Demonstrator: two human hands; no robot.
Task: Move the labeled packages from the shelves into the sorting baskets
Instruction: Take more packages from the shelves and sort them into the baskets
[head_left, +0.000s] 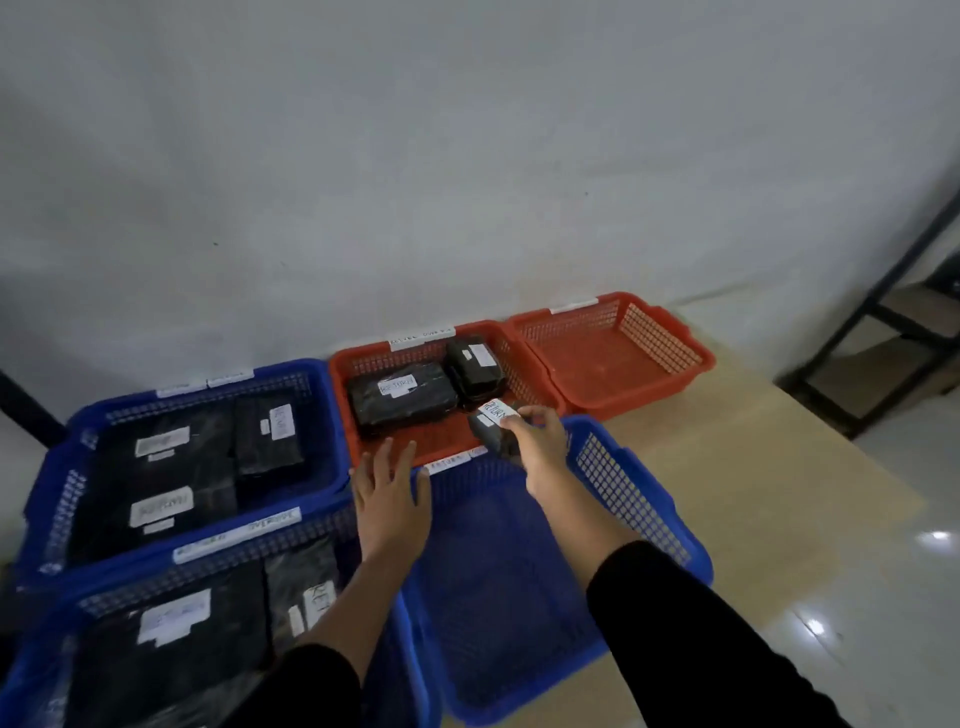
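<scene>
**Small "RETURN" package going into the red basket**

The right hand (537, 434) grips a small black package (496, 431), fingers curled round it with the white "RETURN" label turned up, most likely so the word stays readable as it is sorted. The package hangs over the front right corner of the red basket (524, 374), just above the rim it shares with the blue basket (639, 499) in front, so it is not yet set down. Two other black packages already lie in that red basket, one (402, 397) flat with its own "RETURN" label showing, another (475, 366) behind it; the matching label suggests this is the right bin.

The left hand (389, 486) holds nothing. Its fingers are straight and spread over the basket rims, probably to steady the person while leaning in.

A second red basket (670, 338) sits to the right, and the shelf frame (883, 322) stands at the far right.
</scene>
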